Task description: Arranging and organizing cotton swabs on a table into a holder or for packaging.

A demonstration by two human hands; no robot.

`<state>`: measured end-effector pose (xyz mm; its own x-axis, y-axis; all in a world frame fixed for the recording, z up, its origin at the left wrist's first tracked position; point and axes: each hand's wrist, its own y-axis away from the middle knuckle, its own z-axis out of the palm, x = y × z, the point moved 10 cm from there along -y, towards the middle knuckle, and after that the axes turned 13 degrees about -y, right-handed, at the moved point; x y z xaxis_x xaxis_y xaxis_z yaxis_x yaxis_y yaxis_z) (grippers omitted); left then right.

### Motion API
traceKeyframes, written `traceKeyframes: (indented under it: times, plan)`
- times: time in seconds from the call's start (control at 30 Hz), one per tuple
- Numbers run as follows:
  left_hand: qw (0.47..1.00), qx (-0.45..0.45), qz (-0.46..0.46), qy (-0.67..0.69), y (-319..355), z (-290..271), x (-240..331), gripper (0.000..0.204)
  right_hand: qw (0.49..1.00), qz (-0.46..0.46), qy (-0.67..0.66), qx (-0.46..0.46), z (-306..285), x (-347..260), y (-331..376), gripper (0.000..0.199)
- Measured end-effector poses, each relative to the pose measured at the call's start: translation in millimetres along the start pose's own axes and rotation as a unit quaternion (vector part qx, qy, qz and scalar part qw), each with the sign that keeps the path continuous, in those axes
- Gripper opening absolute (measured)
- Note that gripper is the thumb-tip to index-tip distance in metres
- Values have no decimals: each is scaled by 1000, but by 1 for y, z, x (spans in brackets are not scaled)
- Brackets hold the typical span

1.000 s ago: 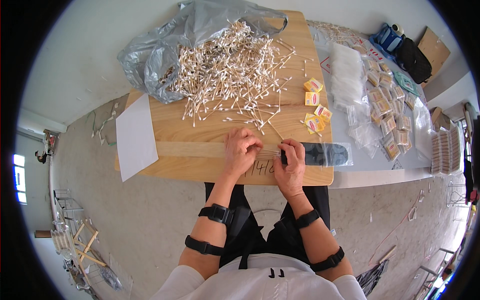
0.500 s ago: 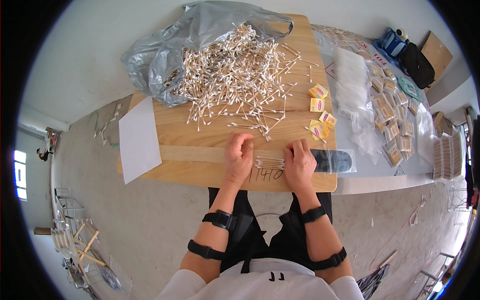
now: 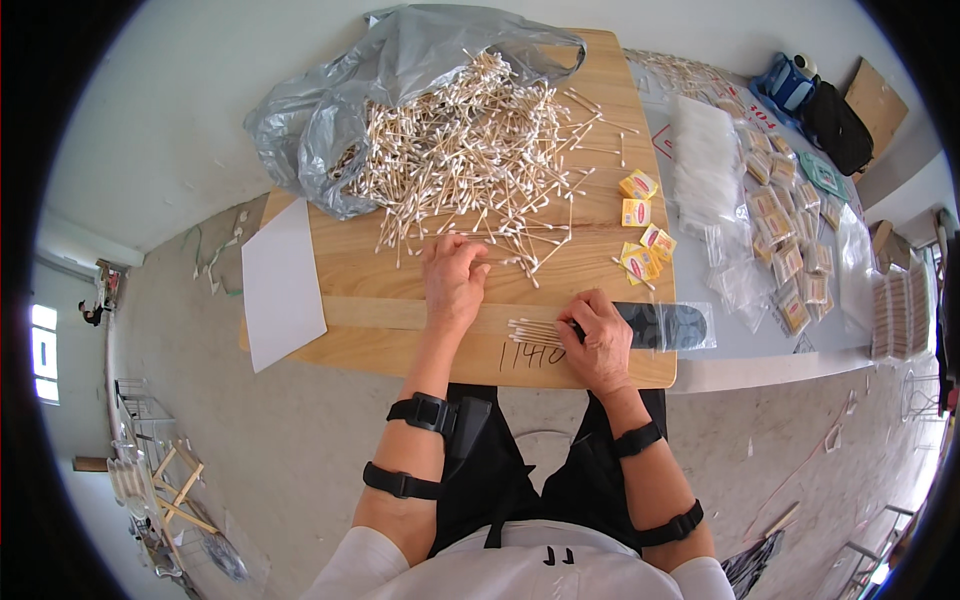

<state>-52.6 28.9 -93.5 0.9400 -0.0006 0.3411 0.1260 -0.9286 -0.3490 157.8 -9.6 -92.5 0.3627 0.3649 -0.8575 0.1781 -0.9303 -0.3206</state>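
A large heap of cotton swabs [image 3: 465, 140] with pale wooden sticks spills out of a grey plastic bag [image 3: 310, 120] on the wooden table [image 3: 370, 270]. At the heap's near edge is my left hand [image 3: 455, 280], fingers bent and closed on a loose swab there; the fingertips partly hide it. My right hand [image 3: 598, 345] lies closer to me, its curled fingers over one end of a small row of swabs [image 3: 535, 330]. The row's other ends stick out to the left, above handwritten marks on the wood. Beside that hand lies a dark flat pad in clear plastic [image 3: 665, 325].
Small yellow boxes [image 3: 640, 262] sit at the table's right side. On the grey surface beyond are clear bags [image 3: 700, 160] and many packed swab bundles [image 3: 790, 260]. A white sheet [image 3: 283, 285] overhangs the left edge. A black bag [image 3: 838, 130] stands far right.
My left hand has moved away from the row of swabs, up and left to the heap's edge. My right hand has stayed at the row, turning slightly, and the row now tilts.
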Motion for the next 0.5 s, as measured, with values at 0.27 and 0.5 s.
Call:
traceKeyframes:
  times: [0.27,0.5]
  plan:
    - [1000,-8,20,13,11,2,-3,14,1000,-9,-4,-5,1,0,-1,8]
    - [992,-97,45,59,24,3,18,13,1000,-14,-9,0,-2,-1,-1,8]
